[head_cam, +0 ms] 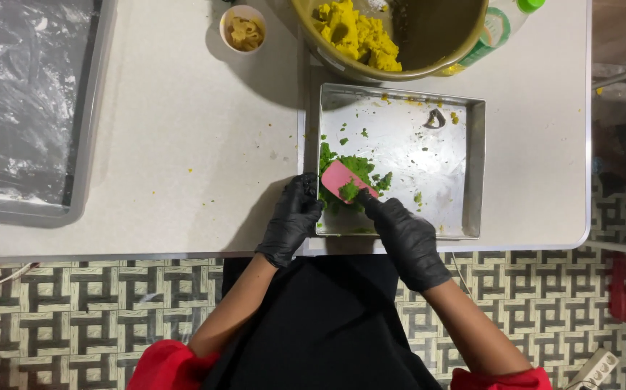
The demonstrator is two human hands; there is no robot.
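Green dough (pixel 353 167) lies heaped in the near left corner of the square metal pan (pixel 475 166), with crumbs scattered over the shiny base. Farthest left on the bench (pixel 205 144) sits a floured, plastic-lined tray (pixel 85 130), well apart. The left hand (pixel 293 220), in a black glove, is closed on the pan's near left corner, steadying it. The right hand (pixel 403 235), also gloved, grips a pink scraper (pixel 342 180) whose blade rests on the dough. Scraping well, I judge, calls for a flat blade, firm strokes toward the corner, and the pan held fast. Behind stand a small cup (pixel 244 29) and a large bowl of yellow dough (pixel 356 32) overhanging the pan's far edge. A small metal cutter (pixel 435 119) lies inside the pan.
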